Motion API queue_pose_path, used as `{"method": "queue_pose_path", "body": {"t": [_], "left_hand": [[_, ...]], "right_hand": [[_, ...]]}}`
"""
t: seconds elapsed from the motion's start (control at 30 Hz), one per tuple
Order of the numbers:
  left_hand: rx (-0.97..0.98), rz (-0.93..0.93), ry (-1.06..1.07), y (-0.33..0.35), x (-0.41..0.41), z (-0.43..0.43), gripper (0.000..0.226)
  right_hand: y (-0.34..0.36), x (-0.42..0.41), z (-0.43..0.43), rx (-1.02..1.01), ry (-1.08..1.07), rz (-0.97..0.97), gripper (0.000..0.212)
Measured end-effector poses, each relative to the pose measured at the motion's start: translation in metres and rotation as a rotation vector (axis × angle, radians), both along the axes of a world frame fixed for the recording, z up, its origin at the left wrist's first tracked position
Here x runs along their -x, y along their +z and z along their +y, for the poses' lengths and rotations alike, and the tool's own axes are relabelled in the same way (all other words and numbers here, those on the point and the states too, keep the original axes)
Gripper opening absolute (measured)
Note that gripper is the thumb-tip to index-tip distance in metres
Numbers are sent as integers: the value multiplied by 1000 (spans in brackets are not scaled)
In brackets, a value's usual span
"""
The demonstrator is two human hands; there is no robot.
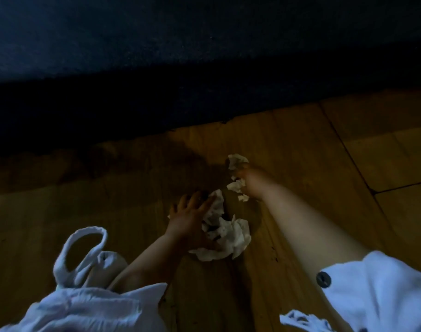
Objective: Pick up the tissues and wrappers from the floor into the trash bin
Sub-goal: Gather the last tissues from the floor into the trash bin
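Gathering step is proceeding at centre frame. Right hand (251, 182) is clenching a tissue wad (237, 161) over the wooden floor (324, 144). Left hand (189, 220) is lying splayed against the tissue pile (228, 236) below it; its grasp cannot be told. Next, as judged: securing that pile. No bin is showing.

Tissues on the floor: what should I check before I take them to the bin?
1. Right hand grips the small crumpled white tissues: ok.
2. Nothing dangles loose from that grip: not ok; bits hang below the hand and might drop.
3. Left hand has hold of the big crumpled white tissue pile: not ok; its spread fingers only rest on it.
4. Trash bin is in sight: not ok; it is out of view.
5. Wrappers are gathered too: cannot tell; none shows on the dim brown wooden floor.
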State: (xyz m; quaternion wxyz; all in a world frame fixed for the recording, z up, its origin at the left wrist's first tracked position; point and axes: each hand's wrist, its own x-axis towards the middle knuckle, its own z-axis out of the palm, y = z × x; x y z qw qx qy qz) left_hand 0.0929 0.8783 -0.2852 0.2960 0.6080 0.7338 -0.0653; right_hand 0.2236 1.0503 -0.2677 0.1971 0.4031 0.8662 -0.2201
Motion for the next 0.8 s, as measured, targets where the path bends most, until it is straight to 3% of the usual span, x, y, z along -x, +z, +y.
{"method": "queue_pose_path", "body": {"t": [0.13, 0.23, 0.37, 0.5, 0.63, 0.8], "left_hand": [[-93, 1, 20, -2, -4, -1, 81], [-178, -223, 146, -4, -2, -4, 56], [-126, -686, 710, 8, 0, 2, 48], [-110, -680, 825, 36, 6, 8, 60], [-91, -671, 880, 57, 13, 6, 67], [-64, -749, 976, 56, 17, -8, 68]], "right_hand": [[-4, -21, -11, 14, -204, 178, 33], [13, -45, -14, 171, -565, 531, 31], [42, -90, -5, 224, -787, 740, 41], [57, -125, -13, 335, -788, 512, 59], [43, -121, -42, 355, -715, 333, 46], [25, -110, -68, 208, -583, 159, 34]]}}
